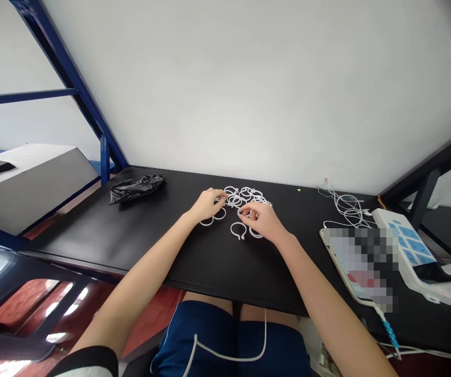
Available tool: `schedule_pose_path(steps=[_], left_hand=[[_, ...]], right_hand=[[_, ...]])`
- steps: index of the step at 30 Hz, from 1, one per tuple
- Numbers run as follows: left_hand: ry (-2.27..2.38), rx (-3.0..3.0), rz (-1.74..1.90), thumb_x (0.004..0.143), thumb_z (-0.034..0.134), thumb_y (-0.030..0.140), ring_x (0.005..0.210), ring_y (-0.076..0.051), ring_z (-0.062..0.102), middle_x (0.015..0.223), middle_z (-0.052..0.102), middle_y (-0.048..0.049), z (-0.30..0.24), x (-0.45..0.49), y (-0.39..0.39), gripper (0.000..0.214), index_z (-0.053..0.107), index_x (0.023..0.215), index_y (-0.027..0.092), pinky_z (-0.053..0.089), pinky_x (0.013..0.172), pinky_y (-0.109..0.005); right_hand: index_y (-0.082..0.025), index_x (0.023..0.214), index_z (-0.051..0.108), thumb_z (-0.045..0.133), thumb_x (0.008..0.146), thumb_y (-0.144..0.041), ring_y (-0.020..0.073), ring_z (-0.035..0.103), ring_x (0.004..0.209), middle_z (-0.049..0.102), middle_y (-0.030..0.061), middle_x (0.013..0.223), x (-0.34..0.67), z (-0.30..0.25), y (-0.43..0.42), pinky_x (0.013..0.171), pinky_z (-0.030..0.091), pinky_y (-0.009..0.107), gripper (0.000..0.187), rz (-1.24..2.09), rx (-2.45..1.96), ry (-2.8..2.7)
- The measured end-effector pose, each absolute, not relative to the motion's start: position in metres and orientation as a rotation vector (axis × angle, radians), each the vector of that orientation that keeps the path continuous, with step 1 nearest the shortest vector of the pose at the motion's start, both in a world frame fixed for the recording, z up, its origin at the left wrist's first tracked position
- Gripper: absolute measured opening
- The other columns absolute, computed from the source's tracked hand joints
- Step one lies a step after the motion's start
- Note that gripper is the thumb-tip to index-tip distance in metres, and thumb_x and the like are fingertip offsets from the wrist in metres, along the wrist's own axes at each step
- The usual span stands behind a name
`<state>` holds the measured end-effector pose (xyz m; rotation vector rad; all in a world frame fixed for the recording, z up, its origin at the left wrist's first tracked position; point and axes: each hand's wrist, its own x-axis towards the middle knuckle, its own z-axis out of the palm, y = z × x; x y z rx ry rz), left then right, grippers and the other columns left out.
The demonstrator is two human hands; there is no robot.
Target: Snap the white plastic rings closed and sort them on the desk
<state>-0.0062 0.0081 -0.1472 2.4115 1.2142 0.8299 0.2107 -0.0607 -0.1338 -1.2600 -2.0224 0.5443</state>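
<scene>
Several white, open-ended curtain rings lie in a loose pile [245, 195] on the black table [217, 262]. My left hand [208, 203] is at the pile's left side, its fingers bent and pinched at a white ring. Two rings [219, 213] lie just below that hand, partly overlapping its edge. My right hand [262, 217] is at the pile's right side, thumb and forefinger closed at another ring [242, 212]. A single ring [238, 230] lies nearer to me, its gap and small end knobs facing my way. One more lies partly under my right hand.
A crumpled black plastic bag [138, 188] lies at the back left. On the right are a phone [351, 269] with a cable plugged in, a white power strip [409, 246] and tangled white cables [349, 209]. A wall stands behind the table. A cord crosses my lap.
</scene>
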Motion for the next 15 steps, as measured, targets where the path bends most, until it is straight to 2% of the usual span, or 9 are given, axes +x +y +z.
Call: schedule_pose_path(steps=[4, 8, 12, 15], left_hand=[[1.241, 2.473, 0.756, 0.086, 0.048, 0.024, 0.09, -0.022, 0.06, 0.087, 0.072, -0.0017, -0.144, -0.006, 0.005, 0.022, 0.07, 0.084, 0.022, 0.042, 0.096, -0.039], [1.271, 2.5, 0.734, 0.084, 0.05, 0.023, 0.091, -0.022, 0.058, 0.092, 0.071, -0.0019, -0.142, -0.005, 0.001, 0.019, 0.067, 0.08, 0.02, 0.037, 0.101, -0.043], [1.295, 2.518, 0.846, 0.084, 0.055, 0.024, 0.098, -0.021, 0.058, 0.102, 0.069, -0.0026, -0.141, -0.004, -0.002, 0.012, 0.064, 0.079, 0.019, 0.036, 0.102, -0.043], [1.267, 2.544, 1.017, 0.088, 0.054, 0.024, 0.099, -0.021, 0.058, 0.103, 0.068, -0.0038, -0.137, 0.002, -0.009, 0.011, 0.063, 0.085, 0.019, 0.038, 0.099, -0.042]], right_hand=[[-0.021, 0.088, 0.069, 0.064, 0.08, -0.026, 0.0136, 0.053, 0.061, 0.07, 0.0027, 0.085, 0.207, -0.135, -0.063, 0.065, 0.042, 0.031, 0.011, 0.497, -1.274, -2.257], [-0.021, 0.09, 0.07, 0.062, 0.081, -0.02, 0.0138, 0.056, 0.062, 0.072, 0.0022, 0.087, 0.206, -0.138, -0.062, 0.066, 0.041, 0.03, 0.012, 0.478, -1.308, -2.28], [-0.022, 0.09, 0.07, 0.06, 0.079, -0.012, 0.0121, 0.057, 0.059, 0.074, 0.0005, 0.082, 0.206, -0.137, -0.062, 0.062, 0.041, 0.027, 0.018, 0.53, -1.316, -2.238], [-0.021, 0.083, 0.071, 0.064, 0.076, -0.014, 0.0121, 0.057, 0.057, 0.073, 0.0013, 0.077, 0.207, -0.133, -0.061, 0.061, 0.042, 0.028, 0.012, 0.592, -1.315, -2.064]])
